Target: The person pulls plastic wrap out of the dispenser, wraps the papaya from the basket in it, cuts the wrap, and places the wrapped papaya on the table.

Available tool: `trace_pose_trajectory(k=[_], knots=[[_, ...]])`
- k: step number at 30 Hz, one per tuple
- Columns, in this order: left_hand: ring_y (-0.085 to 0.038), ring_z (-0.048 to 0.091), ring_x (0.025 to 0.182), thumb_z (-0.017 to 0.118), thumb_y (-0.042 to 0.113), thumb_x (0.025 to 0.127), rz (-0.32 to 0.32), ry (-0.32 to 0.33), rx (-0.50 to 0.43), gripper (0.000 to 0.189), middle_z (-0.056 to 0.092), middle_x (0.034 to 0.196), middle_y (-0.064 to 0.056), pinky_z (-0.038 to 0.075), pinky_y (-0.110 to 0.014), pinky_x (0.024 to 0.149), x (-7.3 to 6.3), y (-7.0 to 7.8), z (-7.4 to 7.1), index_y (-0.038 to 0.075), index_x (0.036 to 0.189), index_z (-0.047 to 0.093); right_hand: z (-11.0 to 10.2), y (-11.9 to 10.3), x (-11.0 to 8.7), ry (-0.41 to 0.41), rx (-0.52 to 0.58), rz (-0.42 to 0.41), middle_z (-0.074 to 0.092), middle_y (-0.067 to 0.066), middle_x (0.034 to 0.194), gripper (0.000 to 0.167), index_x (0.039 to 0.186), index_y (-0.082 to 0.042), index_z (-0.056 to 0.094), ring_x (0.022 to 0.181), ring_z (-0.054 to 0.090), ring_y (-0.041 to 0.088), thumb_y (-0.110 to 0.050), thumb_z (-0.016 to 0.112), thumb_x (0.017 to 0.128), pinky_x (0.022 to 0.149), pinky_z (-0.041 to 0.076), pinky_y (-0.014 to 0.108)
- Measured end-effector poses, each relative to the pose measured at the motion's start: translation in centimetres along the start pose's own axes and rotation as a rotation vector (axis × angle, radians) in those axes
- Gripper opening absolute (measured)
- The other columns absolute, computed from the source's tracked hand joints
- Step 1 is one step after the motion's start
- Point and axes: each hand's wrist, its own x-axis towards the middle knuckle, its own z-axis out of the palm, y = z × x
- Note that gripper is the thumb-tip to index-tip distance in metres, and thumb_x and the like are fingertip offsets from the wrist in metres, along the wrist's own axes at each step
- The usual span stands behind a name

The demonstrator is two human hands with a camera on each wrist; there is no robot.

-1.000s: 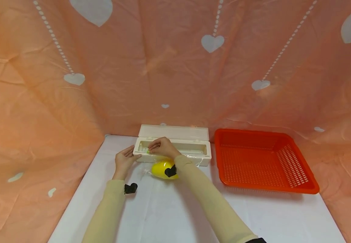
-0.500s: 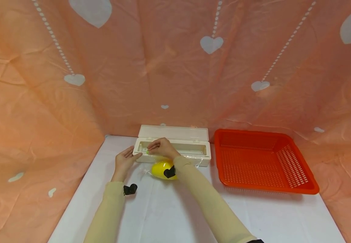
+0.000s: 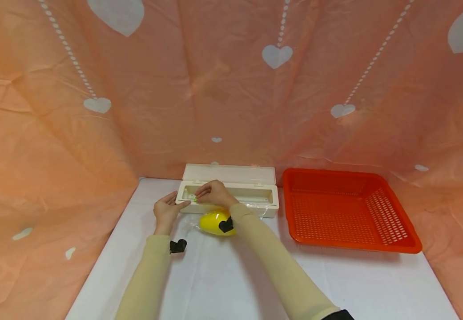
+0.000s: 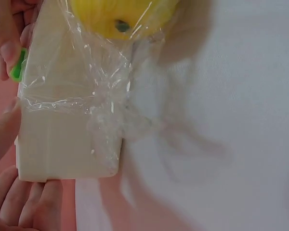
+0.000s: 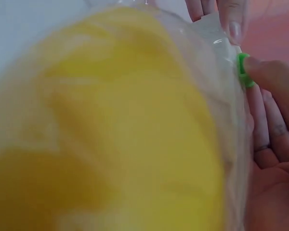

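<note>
A long white cling film dispenser stands at the back of the table with its lid raised. My left hand grips its left end, thumb on the front top edge and fingers against the end wall. Between thumb and fingers, my right hand pinches a small green slide cutter on that edge, near the left thumb. Clear cling film hangs over the dispenser's front. Wrapped in the film, a yellow mango-shaped fruit lies just in front, partly hidden by the right wrist in the head view.
An orange-red plastic basket with perforated walls sits to the right of the dispenser. A white cloth covers the table. Behind and at the sides hangs a peach curtain with pale hearts.
My left thumb has slid slightly right along the dispenser's front edge, and the left forearm has shifted right with it. The right hand and the green slide cutter stay nearly in place.
</note>
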Motion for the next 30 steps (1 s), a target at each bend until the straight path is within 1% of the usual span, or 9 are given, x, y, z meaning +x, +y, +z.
trace_pose_trajectory(k=[7, 9, 14, 15, 17, 20, 24, 27, 30], knots=[[-0.032, 0.052, 0.120, 0.081, -0.004, 0.072, 0.013, 0.013, -0.030, 0.062, 0.055, 0.127, -0.028, 0.049, -0.030, 0.091, -0.1, -0.1, 0.2, -0.008, 0.128, 0.055, -0.5, -0.1, -0.3, -0.018, -0.061, 0.021, 0.071, 0.009, 0.093, 0.022, 0.102, 0.007, 0.071, 0.082, 0.068, 0.016, 0.001, 0.074, 0.081, 0.074, 0.056, 0.024], [-0.032, 0.053, 0.119, 0.081, -0.005, 0.071, 0.024, 0.027, -0.028, 0.062, 0.055, 0.125, -0.029, 0.050, -0.027, 0.089, -0.2, -0.1, 0.1, -0.009, 0.127, 0.056, -0.5, -0.1, -0.4, -0.024, -0.072, 0.020, 0.071, 0.008, 0.092, 0.022, 0.103, 0.007, 0.071, 0.082, 0.068, 0.015, 0.001, 0.074, 0.081, 0.074, 0.056, 0.024], [-0.035, 0.056, 0.115, 0.082, -0.005, 0.070, 0.078, 0.033, -0.014, 0.060, 0.057, 0.121, -0.030, 0.052, -0.021, 0.082, -0.2, -0.2, -0.1, -0.012, 0.124, 0.057, -1.1, -0.2, -0.8, -0.050, -0.098, -0.011, 0.071, 0.006, 0.092, 0.024, 0.104, 0.006, 0.070, 0.082, 0.068, 0.014, -0.002, 0.075, 0.082, 0.076, 0.056, 0.024], [-0.035, 0.056, 0.114, 0.082, -0.004, 0.070, 0.085, 0.028, -0.012, 0.060, 0.057, 0.120, -0.030, 0.052, -0.020, 0.081, -0.3, -0.2, -0.2, -0.012, 0.124, 0.057, -1.5, -0.1, -1.0, -0.054, -0.105, -0.006, 0.071, 0.006, 0.091, 0.024, 0.104, 0.005, 0.071, 0.082, 0.068, 0.014, -0.002, 0.075, 0.082, 0.077, 0.056, 0.024], [-0.035, 0.056, 0.114, 0.083, -0.002, 0.071, 0.091, 0.006, 0.005, 0.060, 0.057, 0.121, -0.030, 0.052, -0.018, 0.079, -0.3, -0.1, 0.1, -0.012, 0.124, 0.057, -2.9, 0.3, -1.8, -0.045, -0.122, 0.023, 0.071, 0.003, 0.091, 0.020, 0.101, 0.002, 0.072, 0.082, 0.067, 0.013, -0.003, 0.075, 0.082, 0.077, 0.055, 0.024], [-0.034, 0.056, 0.114, 0.083, 0.000, 0.072, 0.084, 0.012, 0.031, 0.060, 0.057, 0.122, -0.029, 0.052, -0.016, 0.077, -0.3, 0.0, -0.1, -0.010, 0.125, 0.057, -5.1, 0.8, -3.1, -0.035, -0.146, 0.075, 0.071, 0.003, 0.089, 0.016, 0.097, -0.001, 0.074, 0.082, 0.067, 0.015, -0.002, 0.075, 0.081, 0.076, 0.056, 0.026], [-0.032, 0.057, 0.114, 0.083, -0.002, 0.071, 0.076, 0.048, 0.033, 0.058, 0.059, 0.121, -0.028, 0.052, -0.018, 0.079, 0.0, 0.2, -0.6, -0.008, 0.124, 0.059, -7.0, 0.7, -4.2, -0.059, -0.155, 0.085, 0.071, 0.006, 0.091, 0.019, 0.101, 0.002, 0.073, 0.085, 0.067, 0.017, -0.001, 0.074, 0.082, 0.079, 0.056, 0.028], [-0.032, 0.057, 0.115, 0.083, -0.001, 0.071, 0.055, 0.039, 0.024, 0.059, 0.059, 0.121, -0.027, 0.053, -0.020, 0.081, 0.1, 0.1, -0.4, -0.008, 0.125, 0.059, -7.9, 0.6, -4.8, -0.070, -0.161, 0.087, 0.072, 0.007, 0.093, 0.023, 0.104, 0.005, 0.071, 0.087, 0.068, 0.016, -0.002, 0.074, 0.083, 0.081, 0.055, 0.026], [-0.032, 0.057, 0.115, 0.084, 0.001, 0.071, 0.023, 0.031, 0.030, 0.060, 0.058, 0.121, -0.028, 0.054, -0.021, 0.080, 0.1, -0.1, 0.0, -0.007, 0.125, 0.059, -8.8, 0.8, -5.6, -0.069, -0.176, 0.109, 0.072, 0.007, 0.094, 0.024, 0.105, 0.006, 0.070, 0.087, 0.067, 0.016, -0.002, 0.074, 0.082, 0.080, 0.055, 0.026]])
